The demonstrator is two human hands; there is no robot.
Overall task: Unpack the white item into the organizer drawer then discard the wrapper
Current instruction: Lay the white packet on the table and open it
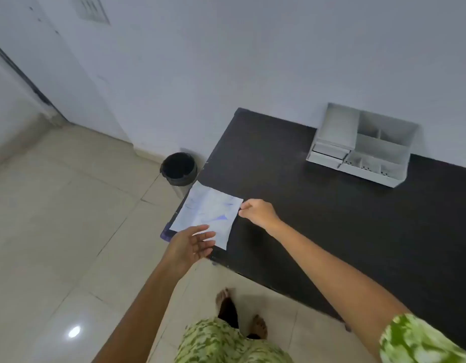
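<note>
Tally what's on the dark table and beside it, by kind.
White wrapped packet: 1
White organizer: 1
Black bin on the floor: 1
Total: 3

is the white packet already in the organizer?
No, the white packet lies at the near left corner of the dark table, well apart from the white organizer by the wall.

White wrapped packet (207,214) flat at table corner (blue print), white organizer (362,145) well apart
</note>
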